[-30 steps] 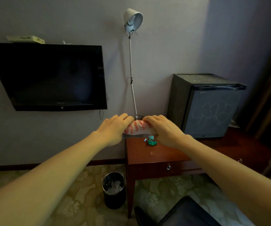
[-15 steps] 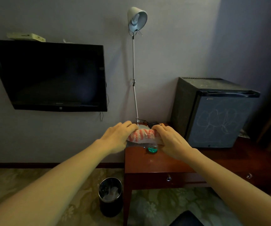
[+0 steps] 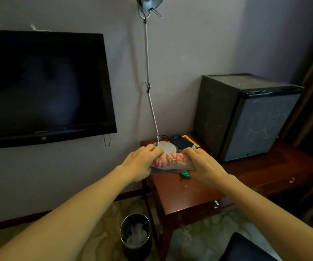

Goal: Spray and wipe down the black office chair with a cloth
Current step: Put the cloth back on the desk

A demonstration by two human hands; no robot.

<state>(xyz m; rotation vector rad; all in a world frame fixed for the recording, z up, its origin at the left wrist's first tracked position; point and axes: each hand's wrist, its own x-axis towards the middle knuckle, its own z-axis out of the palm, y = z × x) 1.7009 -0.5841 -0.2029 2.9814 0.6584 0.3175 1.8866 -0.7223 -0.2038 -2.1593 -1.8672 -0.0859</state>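
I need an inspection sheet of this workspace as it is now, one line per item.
Surface: reddish wooden desk with a drawer.
Job's things: striped cloth held above the desk; corner of the black chair at the bottom edge; no spray bottle clearly seen.
Clutter: small green object under the cloth, unclear what; lamp and dark flat device at the back.
Grippers: left hand and right hand each grip one end of the cloth.
Cables: thin wire below the television.
Surroundings: fridge on the desk; bin on the floor.
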